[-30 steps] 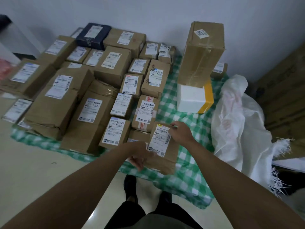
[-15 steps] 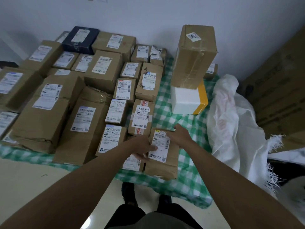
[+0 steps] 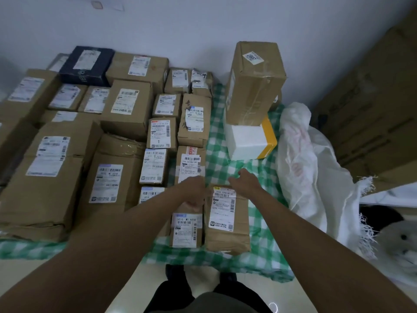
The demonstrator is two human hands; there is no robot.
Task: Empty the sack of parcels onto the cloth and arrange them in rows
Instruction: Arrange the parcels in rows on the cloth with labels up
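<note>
Checked cloth (image 3: 228, 168) on pale floor, rows filling. Nearest, a brown parcel (image 3: 226, 222) lies flat at the row's end; my left hand (image 3: 193, 193) is loosely curled beside it, my right hand (image 3: 244, 180) at its far edge, grip unclear. Beyond, the sack (image 3: 313, 177) sags, seemingly emptied. Next I'd square this parcel against its neighbour.

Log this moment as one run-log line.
stage: arranging rows | left hand: at brown parcel's left edge | right hand: at its far end | parcel on checked cloth | sack: slumped right
</note>
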